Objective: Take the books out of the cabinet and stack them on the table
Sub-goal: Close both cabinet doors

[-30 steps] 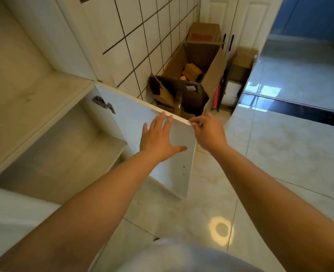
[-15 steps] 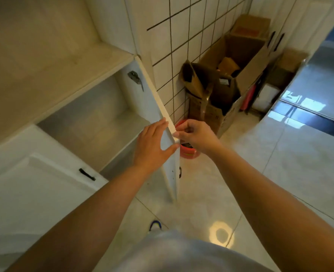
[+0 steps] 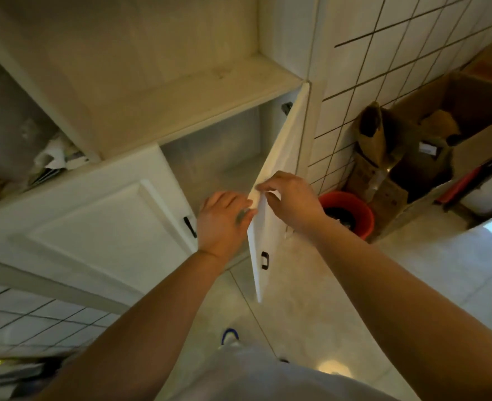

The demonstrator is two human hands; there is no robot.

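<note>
While both hands (image 3: 224,221) grip — door (image 3: 279,169) edge-on.

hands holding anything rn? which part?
Both are on the open cabinet door: right hand pinches its free top edge near the corner, left hand holds the same edge from the inner side. No books held.
</note>
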